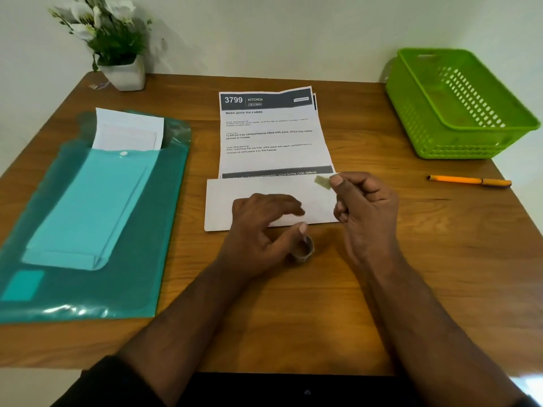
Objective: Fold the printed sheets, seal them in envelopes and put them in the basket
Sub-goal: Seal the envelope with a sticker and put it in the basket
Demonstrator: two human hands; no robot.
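Your forearms come in from the near edge of the wooden table (411, 259), sleeves dark at the bottom of the view. Your right hand (367, 207) has thumb and fingers curled, pinching a short strip of tape (322, 182) that sticks out over the far right corner of the white envelope (223, 201). Your left hand (264, 227) hangs with fingers loosely spread above the envelope's near edge, while its thumb rests on the small tape roll (305, 250) standing just below that edge; it clasps nothing that I can make out.

Beyond the envelope lie the printed sheets (270, 133), creased but unfolded, their lower edge tucked behind it. The green basket (426, 118) waits at the far right corner, well apart. A teal pouch (88, 230) holding spare envelopes lies to your left, an orange pen (470, 181) to your right, a potted plant (117, 54) at the back.

Watch the strip: it looks limp and could curl onto your thumb or itself before it lands. With nothing pinning the envelope, it may slide as you press.
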